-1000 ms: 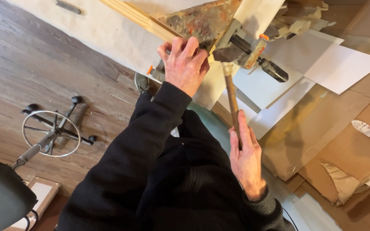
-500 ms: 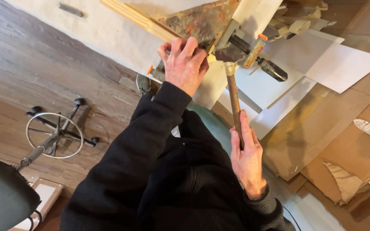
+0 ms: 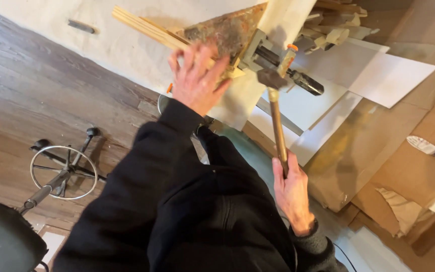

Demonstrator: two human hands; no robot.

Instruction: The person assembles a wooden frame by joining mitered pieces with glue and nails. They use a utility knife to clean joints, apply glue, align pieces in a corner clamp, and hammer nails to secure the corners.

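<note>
Changed vs. half a sec ago: left hand (image 3: 195,80) no longer curled over the work, now flat w/ fingers spread, pressed on the light wood strips (image 3: 147,29) right at the edge of the rusty metal plate (image 3: 227,32). Hammer (image 3: 276,113) swung round too: head (image 3: 271,78) now up just under the grey clamp (image 3: 254,49), near or maybe touching it, can't tell which; shaft more upright than before. Reads as a tap at the clamped joint while the other hand steadies the strips, a judgement only, no contact shown for sure. Right hand (image 3: 292,189) closed tight round the lower end of the wooden shaft, thumb along it, knuckles toward camera. Left hand open, gripping nothing, just bearing down. Strips run up-left from under the left palm, out past the plate's corner; plate wedged between strips and clamp. Hammer head well apart from the left fingers, clamp body between them. Clamp's black handle w/ orange tip (image 3: 305,82) sticks out to the right, clear of both hands. Around: pale worktop (image 3: 101,40) behind the strips, white sheets (image 3: 388,75) and brown cardboard (image 3: 378,151) beyond the hammer, stool base w/ metal ring (image 3: 64,174) on the wood floor (image 3: 21,100) lower left. Black sleeves fill the foreground.
</note>
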